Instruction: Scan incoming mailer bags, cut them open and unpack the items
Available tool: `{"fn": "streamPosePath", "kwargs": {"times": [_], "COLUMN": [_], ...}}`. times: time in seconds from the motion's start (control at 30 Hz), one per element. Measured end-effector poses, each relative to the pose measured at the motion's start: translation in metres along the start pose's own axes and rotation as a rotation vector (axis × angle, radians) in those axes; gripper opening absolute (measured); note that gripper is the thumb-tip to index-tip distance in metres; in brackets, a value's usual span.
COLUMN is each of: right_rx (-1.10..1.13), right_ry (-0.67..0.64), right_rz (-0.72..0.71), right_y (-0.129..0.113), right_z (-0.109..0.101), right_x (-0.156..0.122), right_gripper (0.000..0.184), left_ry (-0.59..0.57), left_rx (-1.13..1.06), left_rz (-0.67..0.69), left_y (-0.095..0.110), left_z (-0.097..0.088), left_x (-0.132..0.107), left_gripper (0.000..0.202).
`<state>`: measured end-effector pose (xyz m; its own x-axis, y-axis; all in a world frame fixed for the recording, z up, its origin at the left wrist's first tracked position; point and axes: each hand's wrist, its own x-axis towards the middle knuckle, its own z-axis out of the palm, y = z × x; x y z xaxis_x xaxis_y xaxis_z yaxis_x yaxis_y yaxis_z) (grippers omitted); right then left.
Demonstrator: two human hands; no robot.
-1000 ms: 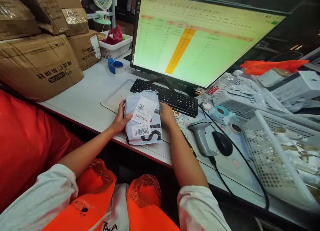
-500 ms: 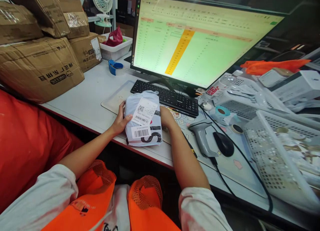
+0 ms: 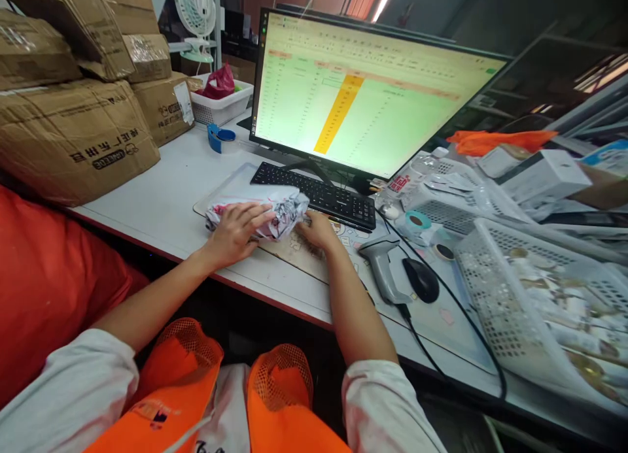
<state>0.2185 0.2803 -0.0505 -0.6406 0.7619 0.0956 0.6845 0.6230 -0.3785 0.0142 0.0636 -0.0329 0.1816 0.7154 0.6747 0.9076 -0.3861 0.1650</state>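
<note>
A white-and-grey plastic mailer parcel (image 3: 282, 208) lies low over the desk mat, in front of the keyboard. Its crumpled plastic side with dark and pink print faces me, slightly blurred. My left hand (image 3: 239, 232) grips its near left part, fingers stretched across the top and thumb lower down. At the parcel's right end, my right hand (image 3: 316, 231) has its fingertips curled against the plastic, partly hidden. To the right of that hand, a grey barcode scanner (image 3: 385, 270) rests on the mat beside a black mouse (image 3: 420, 280).
Behind the parcel stand a black keyboard (image 3: 338, 201) and a monitor (image 3: 392, 106) with a spreadsheet. Cardboard boxes (image 3: 73, 139) are stacked at left, near a blue tape dispenser (image 3: 220, 138). A white basket (image 3: 495, 309) of small items is at right; a cable (image 3: 471, 329) loops before it.
The parcel has been turned over, so its labelled face no longer shows, and it lies lower and farther back. My left hand has moved from its left side onto the top.
</note>
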Motion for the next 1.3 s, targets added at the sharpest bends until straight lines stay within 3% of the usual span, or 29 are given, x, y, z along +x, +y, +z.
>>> {"fn": "streamPosePath", "kwargs": {"times": [0.1,0.17,0.27,0.33,0.37,0.47,0.53,0.6,0.7,0.8,0.93,1.07,1.2,1.3], "right_rx": [0.021,0.046,0.12,0.088,0.037,-0.074,-0.103,-0.12,-0.119,-0.022,0.213,0.224,0.084,0.064], "right_ry": [0.002,0.008,0.112,0.224,0.266,0.315,0.354,0.397,0.474,0.472,0.124,-0.259,-0.441,-0.499], "right_rz": [0.064,0.084,0.113,0.162,0.194,0.258,0.232,0.179,0.187,0.226,0.023,-0.023,0.046,0.059], "right_y": [0.0,0.002,0.012,0.022,0.029,0.047,0.056,0.058,0.045,0.005,-0.077,-0.145,-0.174,-0.168], "right_z": [-0.012,-0.024,-0.04,-0.044,-0.042,-0.026,-0.012,-0.005,-0.015,-0.048,-0.083,-0.077,-0.065,-0.076], "right_x": [-0.002,-0.011,-0.046,-0.085,-0.106,-0.164,-0.189,-0.199,-0.187,-0.154,-0.087,-0.015,0.021,0.011], "right_gripper": [0.048,0.048,0.05,0.053,0.054,0.055,0.053,0.052,0.057,0.06,0.058,0.034,0.03,0.032], "left_ry": [-0.236,-0.247,0.034,0.162,0.148,-0.057,-0.133,-0.134,-0.132,-0.151,-0.159,-0.144,-0.145,-0.14], "left_rx": [-0.047,-0.122,-0.207,-0.272,-0.335,-0.57,-0.645,-0.658,-0.653,-0.631,-0.615,-0.621,-0.625,-0.622], "left_rz": [0.104,0.106,-0.15,-0.393,-0.491,-0.656,-0.696,-0.702,-0.685,-0.684,-0.684,-0.68,-0.68,-0.671], "left_y": [0.015,0.016,-0.003,-0.025,-0.035,-0.057,-0.062,-0.062,-0.061,-0.062,-0.063,-0.06,-0.058,-0.057], "left_z": [0.001,-0.002,-0.016,-0.022,-0.023,-0.013,-0.003,0.002,0.002,0.0,0.0,-0.002,-0.004,-0.004], "left_x": [-0.008,-0.015,-0.02,-0.023,-0.026,-0.034,-0.039,-0.042,-0.042,-0.041,-0.043,-0.043,-0.042,-0.042], "left_gripper": [0.061,0.054,0.044,0.052,0.063,0.097,0.107,0.108,0.105,0.106,0.107,0.105,0.099,0.099]}}
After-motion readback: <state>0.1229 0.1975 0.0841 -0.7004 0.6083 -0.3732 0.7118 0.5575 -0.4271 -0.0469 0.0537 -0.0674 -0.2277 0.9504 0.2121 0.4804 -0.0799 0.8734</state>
